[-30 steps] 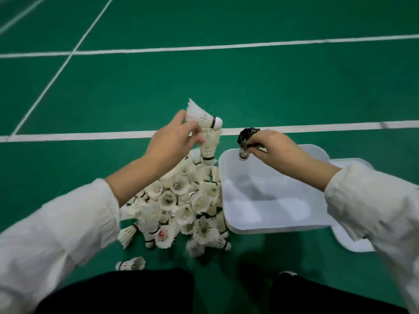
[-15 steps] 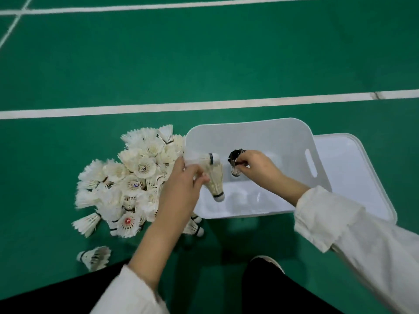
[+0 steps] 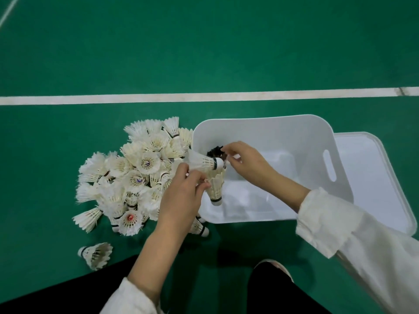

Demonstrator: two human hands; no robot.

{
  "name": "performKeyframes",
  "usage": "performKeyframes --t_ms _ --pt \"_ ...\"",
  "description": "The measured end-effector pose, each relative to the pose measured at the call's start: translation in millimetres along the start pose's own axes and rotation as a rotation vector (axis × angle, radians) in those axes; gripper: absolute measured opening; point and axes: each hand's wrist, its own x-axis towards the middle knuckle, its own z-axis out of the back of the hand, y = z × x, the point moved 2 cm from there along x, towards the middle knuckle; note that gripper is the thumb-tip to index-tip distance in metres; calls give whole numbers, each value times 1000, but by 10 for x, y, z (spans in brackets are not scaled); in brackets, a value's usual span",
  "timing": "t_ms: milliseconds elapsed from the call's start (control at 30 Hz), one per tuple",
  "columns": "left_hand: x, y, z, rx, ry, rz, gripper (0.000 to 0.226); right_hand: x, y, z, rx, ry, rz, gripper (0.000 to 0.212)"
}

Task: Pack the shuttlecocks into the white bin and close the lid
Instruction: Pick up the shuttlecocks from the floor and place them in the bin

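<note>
A pile of several white shuttlecocks [image 3: 133,175] lies on the green floor, left of the open white bin [image 3: 301,141]. The bin's lid [image 3: 376,177] lies flat to the right, partly under the bin. My left hand [image 3: 183,196] grips two white shuttlecocks [image 3: 208,168] at the bin's left rim, one sideways and one cork down. Over the bin's inside, my right hand [image 3: 244,162] pinches a black shuttlecock [image 3: 215,151]. One shuttlecock [image 3: 96,254] lies alone near my knee.
A white court line [image 3: 204,97] crosses the floor beyond the pile and bin. My dark trouser legs [image 3: 278,291] and a shoe tip [image 3: 274,265] sit at the bottom edge, close to the bin's near side.
Both hands have come down from above the pile to the bin, with the shuttlecocks still held. My view has tilted down, so the bin and lid show more fully.
</note>
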Motion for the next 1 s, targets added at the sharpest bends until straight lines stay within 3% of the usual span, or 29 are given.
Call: performKeyframes --t_ms 100,267,433,500,633,800,1000 --pt "18 -12 31 -23 -23 1 12 -396 240 139 102 116 21 22" --pt "3 -133 -18 -23 -29 -55 9 -698 335 55 -180 223 37 43" --pt "12 -192 -101 -113 16 -98 11 -605 203 88 29 283 -102 16" --pt "51 -238 -53 -157 13 -46 19 -580 147 128 -30 308 -109 9" --pt "201 -215 127 -238 -65 64 42 -462 -71 282 -131 223 -153 9" --pt "250 -146 76 -73 -67 -69 8 -154 -408 271 -255 69 -202 11" --pt "138 -110 -115 24 -13 -132 7 198 -487 100 -352 45 -194 21"
